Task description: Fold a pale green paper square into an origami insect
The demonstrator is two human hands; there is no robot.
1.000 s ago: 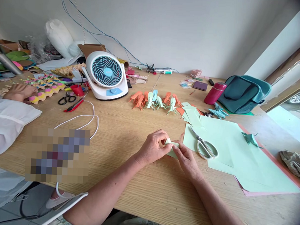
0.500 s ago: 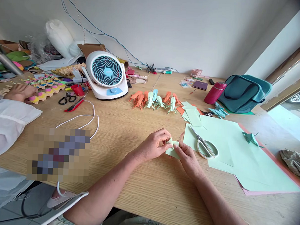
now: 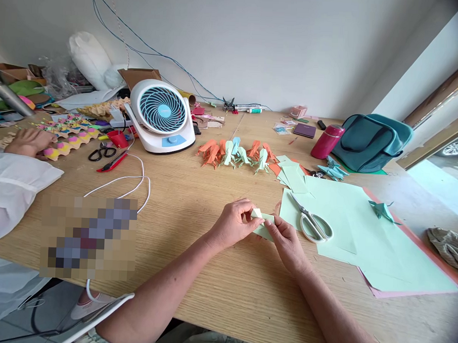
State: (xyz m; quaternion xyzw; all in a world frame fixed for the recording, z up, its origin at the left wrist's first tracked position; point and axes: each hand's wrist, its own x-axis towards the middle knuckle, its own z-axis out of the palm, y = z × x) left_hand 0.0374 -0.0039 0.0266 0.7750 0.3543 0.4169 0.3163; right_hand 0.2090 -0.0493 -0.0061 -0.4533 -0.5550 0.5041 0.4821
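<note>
Between my two hands is a small piece of pale green paper [image 3: 264, 232], partly folded, with one flap raised on its left side. My left hand [image 3: 236, 223] pinches the flap side between thumb and fingers. The right edge is gripped by my right hand [image 3: 286, 240], thumb on top and fingers beneath. Scissors with white handles [image 3: 315, 223] lie just right of my right hand, on large pale green sheets [image 3: 392, 259]. Beyond my hands stand several folded paper figures [image 3: 230, 152] in orange, green and blue. A stack of small green paper pieces [image 3: 295, 177] lies near them.
A white fan [image 3: 165, 115] stands at the back left. A red flask [image 3: 328, 141] and a teal bag [image 3: 370, 143] are at the back right. On the left, another person's hand [image 3: 31, 141] rests by painted cardboard strips [image 3: 73, 143]. A white cable [image 3: 147, 188] curls across the table.
My left fingers have shifted slightly left, and the flap of the green paper now shows more, tipped to the left. My right hand has stayed almost still.
</note>
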